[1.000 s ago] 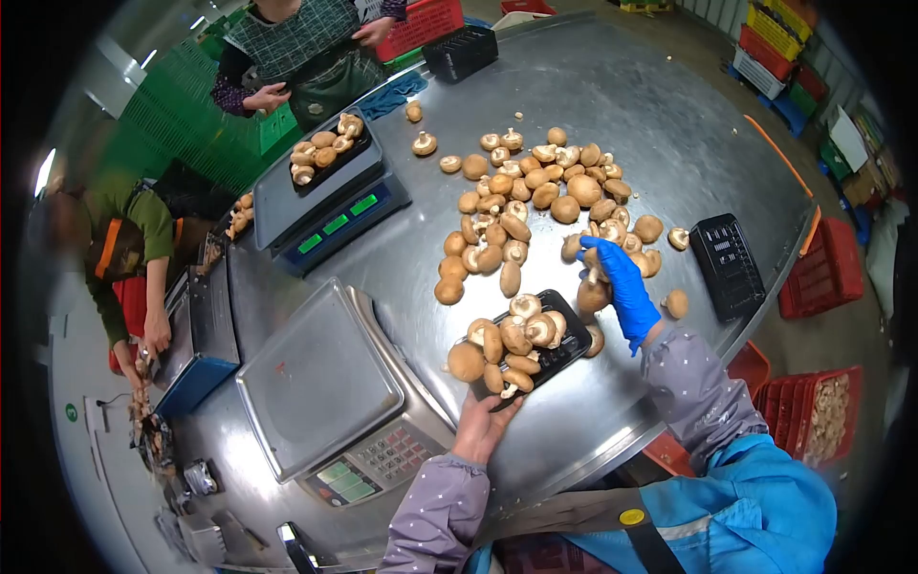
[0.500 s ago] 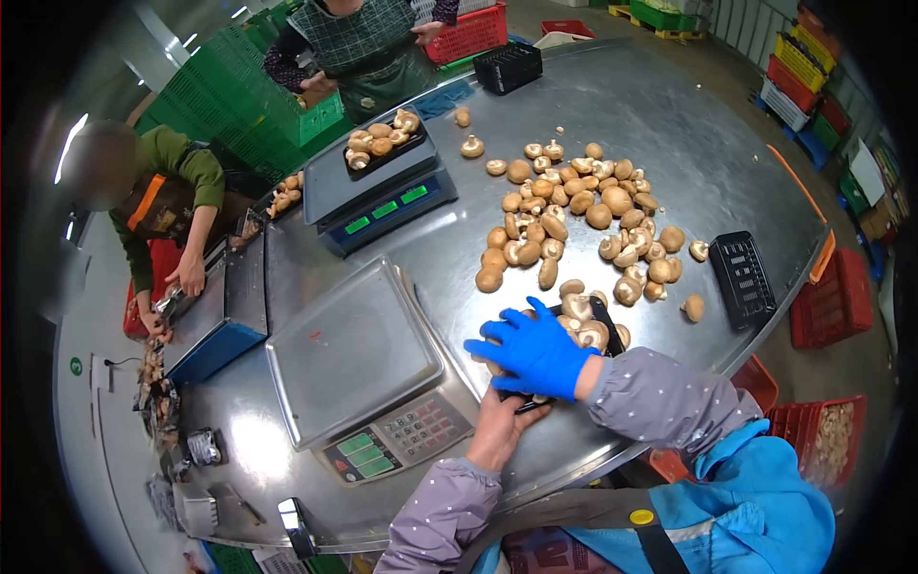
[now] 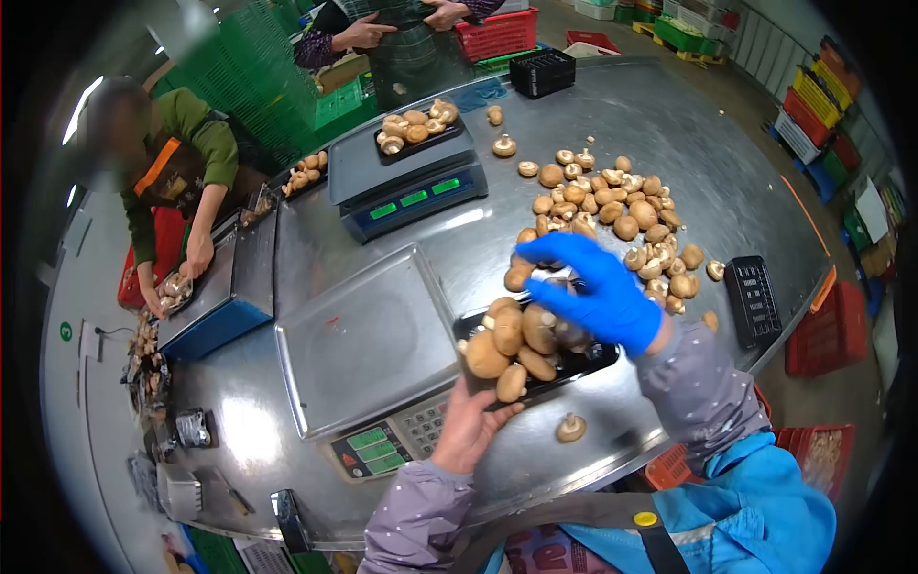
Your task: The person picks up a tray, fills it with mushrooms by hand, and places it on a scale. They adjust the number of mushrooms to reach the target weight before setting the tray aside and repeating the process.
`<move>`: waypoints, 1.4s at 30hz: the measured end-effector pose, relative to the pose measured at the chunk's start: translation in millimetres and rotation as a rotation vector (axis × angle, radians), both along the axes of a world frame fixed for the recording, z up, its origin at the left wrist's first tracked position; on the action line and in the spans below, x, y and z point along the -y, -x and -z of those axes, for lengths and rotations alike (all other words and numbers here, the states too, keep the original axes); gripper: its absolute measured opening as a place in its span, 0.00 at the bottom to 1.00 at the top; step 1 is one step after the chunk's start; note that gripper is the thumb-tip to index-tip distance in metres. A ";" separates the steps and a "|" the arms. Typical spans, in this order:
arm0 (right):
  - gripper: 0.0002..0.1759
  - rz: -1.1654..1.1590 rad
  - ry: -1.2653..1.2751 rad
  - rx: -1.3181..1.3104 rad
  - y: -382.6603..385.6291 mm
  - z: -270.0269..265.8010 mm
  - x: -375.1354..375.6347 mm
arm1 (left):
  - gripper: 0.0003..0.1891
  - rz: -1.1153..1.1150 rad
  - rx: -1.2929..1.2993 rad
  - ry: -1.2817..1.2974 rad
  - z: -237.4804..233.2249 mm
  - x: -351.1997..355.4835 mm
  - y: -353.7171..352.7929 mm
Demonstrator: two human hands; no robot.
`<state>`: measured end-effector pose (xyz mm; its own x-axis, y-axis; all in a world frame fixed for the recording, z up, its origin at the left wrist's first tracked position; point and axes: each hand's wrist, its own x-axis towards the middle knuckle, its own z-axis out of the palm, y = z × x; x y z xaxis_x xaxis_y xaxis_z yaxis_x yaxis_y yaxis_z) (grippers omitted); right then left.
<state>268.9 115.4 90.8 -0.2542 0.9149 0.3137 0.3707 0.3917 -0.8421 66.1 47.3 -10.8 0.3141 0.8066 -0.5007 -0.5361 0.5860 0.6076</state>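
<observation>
In the head view, my bare left hand (image 3: pixel 469 421) grips the near left edge of a black tray (image 3: pixel 601 360). Brown mushrooms (image 3: pixel 509 330) are heaped in it, some with pale stems showing. My right hand (image 3: pixel 612 297), in a blue glove, is over the tray's far right side, its thumb and fingers curved apart. Pale mushroom parts show in the gap between them; I see no firm grip on any. A larger heap of loose mushrooms (image 3: pixel 626 227) lies just beyond this hand. One single mushroom (image 3: pixel 571 428) rests on the metal table close to me.
A scale (image 3: pixel 368 335) with a bare steel pan stands left of the tray. Farther back, a second scale (image 3: pixel 411 203) carries a filled tray (image 3: pixel 416 129). Black trays (image 3: pixel 754 301) lie at the right edge and back. Two other people stand across the table (image 3: pixel 708 124).
My left hand has lifted and tilted the tray toward the scale. My gloved hand has moved right and opened off the mushrooms. A single mushroom now shows on the table near me.
</observation>
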 end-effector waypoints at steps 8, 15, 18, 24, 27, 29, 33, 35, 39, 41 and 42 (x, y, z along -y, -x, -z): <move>0.12 0.097 0.284 -0.034 -20.3 52.1 12.3 | 0.36 -0.185 -0.280 -0.121 -20.1 -24.6 107.7; 0.13 -0.120 0.372 0.186 10.9 112.9 51.5 | 0.31 -0.202 -0.534 -0.108 -8.8 -13.2 170.5; 0.24 -0.238 0.004 0.516 21.3 152.0 70.4 | 0.27 -0.223 -0.787 -0.228 -9.1 -1.0 181.3; 0.26 -0.191 -0.025 0.601 29.2 168.6 80.7 | 0.13 -0.357 -1.381 -0.582 -23.6 12.1 169.5; 0.27 -0.143 0.054 0.635 25.6 169.0 85.4 | 0.13 -0.358 -1.426 -0.650 -32.6 16.6 167.0; 0.26 -0.122 0.061 0.610 23.0 181.0 82.9 | 0.13 -0.388 -1.388 -0.635 -35.2 19.8 169.4; 0.15 -0.006 0.259 0.622 38.2 178.4 69.6 | 0.12 -0.427 -1.301 -0.630 -36.2 28.6 175.9; 0.16 0.039 0.184 0.649 46.8 181.3 61.7 | 0.12 -0.444 -1.280 -0.631 -34.6 32.2 176.5; 0.17 0.141 0.181 0.768 53.5 180.5 48.4 | 0.12 -0.468 -1.186 -0.628 -35.9 40.6 180.2; 0.17 0.217 0.165 0.735 43.6 181.9 36.8 | 0.12 -0.485 -1.124 -0.604 -35.2 43.5 185.1; 0.16 0.264 0.123 0.704 35.8 182.6 28.5 | 0.13 -0.502 -1.096 -0.599 -32.8 45.0 189.4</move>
<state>233.1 86.8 -91.7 -0.1246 0.9909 0.0505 0.9049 0.1343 -0.4039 -123.3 2.3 22.0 -0.4095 0.8971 0.1661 0.3108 -0.0340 0.9499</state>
